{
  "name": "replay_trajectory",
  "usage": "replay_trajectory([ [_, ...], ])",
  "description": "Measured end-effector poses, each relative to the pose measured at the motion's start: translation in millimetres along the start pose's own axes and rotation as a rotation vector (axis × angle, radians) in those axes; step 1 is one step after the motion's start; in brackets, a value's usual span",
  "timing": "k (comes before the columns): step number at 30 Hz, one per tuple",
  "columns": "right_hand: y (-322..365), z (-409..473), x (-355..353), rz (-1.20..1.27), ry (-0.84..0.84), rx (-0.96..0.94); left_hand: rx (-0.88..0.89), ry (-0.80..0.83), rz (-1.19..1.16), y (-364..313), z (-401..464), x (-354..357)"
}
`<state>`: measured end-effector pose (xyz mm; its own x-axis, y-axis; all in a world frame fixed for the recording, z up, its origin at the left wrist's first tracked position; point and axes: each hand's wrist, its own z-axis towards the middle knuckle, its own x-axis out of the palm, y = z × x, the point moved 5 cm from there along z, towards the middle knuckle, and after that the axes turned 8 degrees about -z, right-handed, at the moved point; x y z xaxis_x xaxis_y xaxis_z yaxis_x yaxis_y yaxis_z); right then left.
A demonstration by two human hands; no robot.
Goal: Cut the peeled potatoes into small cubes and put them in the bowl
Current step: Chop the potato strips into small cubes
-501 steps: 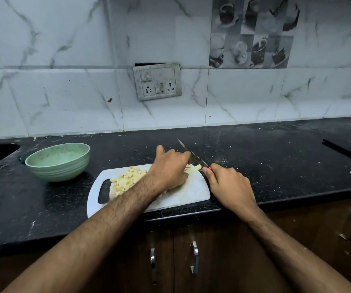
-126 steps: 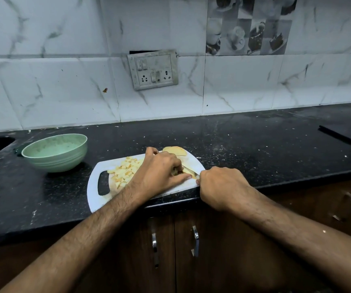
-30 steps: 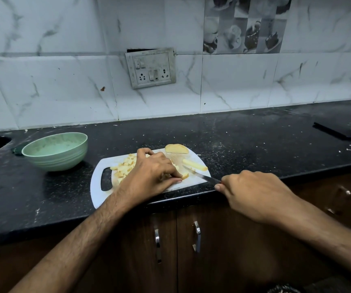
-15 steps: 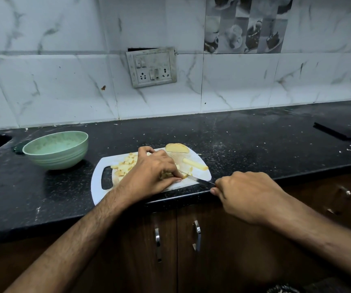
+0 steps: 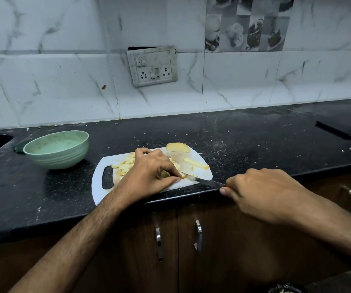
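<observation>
L hand (image 5: pixel 149 172) pinning potato strips (image 5: pixel 178 173) on board (image 5: pixel 98 187) nr worktop front edge; R hand (image 5: pixel 261 193) gripping knife (image 5: pixel 206 182), slicing. Keep fingertips tucked, cuts even. Bowl (image 5: pixel 57 149) waiting left, w/o cubes.

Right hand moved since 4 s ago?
Yes. The right hand has pulled back off the board, past the counter edge, drawing the knife toward the person.

One head-worn view looks forward and down, close over the left hand (image 5: pixel 149 172) and right hand (image 5: pixel 263 193).
</observation>
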<state>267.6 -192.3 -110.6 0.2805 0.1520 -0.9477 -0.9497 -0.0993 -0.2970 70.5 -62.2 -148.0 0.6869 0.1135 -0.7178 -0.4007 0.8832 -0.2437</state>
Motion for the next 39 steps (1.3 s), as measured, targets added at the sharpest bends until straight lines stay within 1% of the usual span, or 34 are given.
replay_trajectory([
  [4,9.4,4.5,4.2,0.03,0.023,0.005,0.002,0.009,0.0,0.8,0.8,0.5],
  [8,22.6,11.8,10.9,0.031,0.001,-0.01,-0.002,0.015,-0.005,0.7,1.3,0.6],
  [14,1.7,7.1,4.9,0.034,-0.008,0.028,-0.047,-0.005,-0.047,-0.9,-0.8,-3.2],
  [18,3.4,0.2,-2.2,0.021,-0.038,0.001,-0.083,-0.012,-0.107,-1.5,-0.1,-4.1],
  [31,31.0,6.6,8.4,0.038,0.025,0.003,-0.077,0.027,-0.135,-3.3,-0.4,-2.0],
  [33,20.4,9.2,4.3,0.069,0.075,0.03,-0.082,0.023,-0.131,-4.0,-1.0,-3.0],
  [36,-4.6,10.7,-9.4,0.188,0.168,0.071,-0.088,0.016,-0.101,-6.0,-1.3,-4.5],
  [39,-32.5,17.5,-15.4,0.326,0.208,0.069,-0.093,0.005,-0.038,-7.8,-1.0,-5.4],
])
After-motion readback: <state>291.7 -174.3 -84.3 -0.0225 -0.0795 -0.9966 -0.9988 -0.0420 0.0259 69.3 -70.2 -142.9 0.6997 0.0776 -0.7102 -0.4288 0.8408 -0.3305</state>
